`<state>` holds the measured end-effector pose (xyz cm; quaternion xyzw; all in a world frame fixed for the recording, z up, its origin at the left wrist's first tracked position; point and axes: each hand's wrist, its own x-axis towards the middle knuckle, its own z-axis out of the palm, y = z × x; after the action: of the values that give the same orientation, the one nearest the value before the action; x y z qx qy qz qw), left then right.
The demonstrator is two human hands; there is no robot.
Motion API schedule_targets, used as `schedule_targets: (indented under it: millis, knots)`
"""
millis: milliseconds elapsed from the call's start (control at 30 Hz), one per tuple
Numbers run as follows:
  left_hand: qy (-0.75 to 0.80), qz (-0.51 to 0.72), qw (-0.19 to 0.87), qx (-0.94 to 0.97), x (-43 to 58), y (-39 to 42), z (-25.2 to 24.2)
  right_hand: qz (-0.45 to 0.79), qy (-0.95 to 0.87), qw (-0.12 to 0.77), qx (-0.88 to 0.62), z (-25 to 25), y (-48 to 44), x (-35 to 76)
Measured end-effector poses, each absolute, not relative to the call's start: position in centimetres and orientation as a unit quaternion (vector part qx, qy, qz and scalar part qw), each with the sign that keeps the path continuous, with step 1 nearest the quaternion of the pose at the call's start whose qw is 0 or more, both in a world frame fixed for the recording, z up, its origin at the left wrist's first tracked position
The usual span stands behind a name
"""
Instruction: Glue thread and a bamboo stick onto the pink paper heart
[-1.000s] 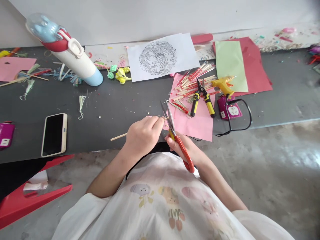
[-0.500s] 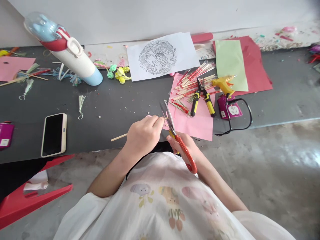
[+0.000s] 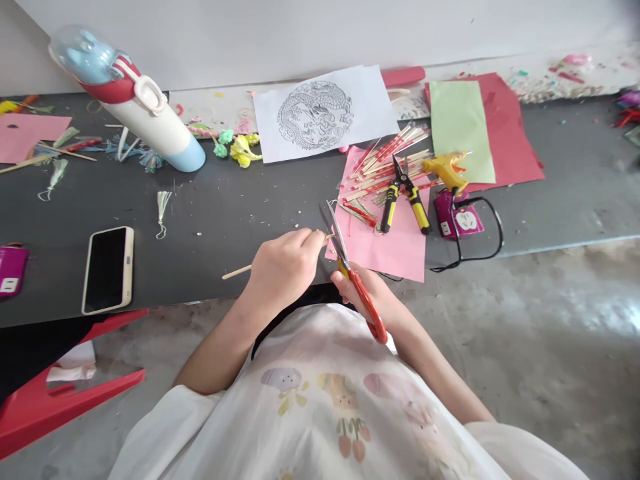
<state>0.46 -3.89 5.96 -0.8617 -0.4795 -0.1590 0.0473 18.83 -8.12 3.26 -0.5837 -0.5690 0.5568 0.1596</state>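
Observation:
My left hand (image 3: pixel 287 263) is closed around a thin wooden stick (image 3: pixel 237 272), whose long end sticks out to the left. The stick's other tip shows just past my fingers, between the scissor blades. My right hand (image 3: pixel 370 293) grips the red-handled scissors (image 3: pixel 367 307), with the blades parted and pointing away from me. To the right of the blades lies pink paper (image 3: pixel 400 253) with red and plain sticks (image 3: pixel 385 163) and yellow-black pliers (image 3: pixel 405 193) on it.
A bottle (image 3: pixel 150 120) leans at the back left, and a phone (image 3: pixel 107 270) lies near the front edge. Behind is a dragon drawing (image 3: pixel 320 117). At the right are a yellow glue gun (image 3: pixel 447 170), a purple power socket (image 3: pixel 457 217) and coloured paper (image 3: pixel 463 127).
My left hand has shifted slightly left. The scissors and my right hand have moved a little left too, with the handle slightly higher.

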Motion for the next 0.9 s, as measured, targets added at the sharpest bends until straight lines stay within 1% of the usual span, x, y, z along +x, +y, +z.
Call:
schedule_targets:
  millis: [167, 567, 767, 900]
  knots:
    - [-0.455, -0.169, 0.090, -0.870, 0.4, -3.9, 5.8, 0.563, -0.554, 0.161, -0.592, 3.1, -8.2, 18.6]
    - [-0.465, -0.149, 0.080, -0.869, 0.9, -4.1, 6.0, 0.569, -0.535, 0.163, -0.603, 3.6, -8.2, 18.4]
    - [-0.485, -0.116, -0.008, -0.867, 0.7, -3.6, 6.1, 0.566, -0.538, 0.160, -0.605, 2.9, -8.3, 18.6]
    - [-0.503, -0.128, -0.104, -0.849, 0.2, -2.9, 6.2, 0.539, -0.557, 0.154, -0.613, 3.1, -8.3, 18.5]
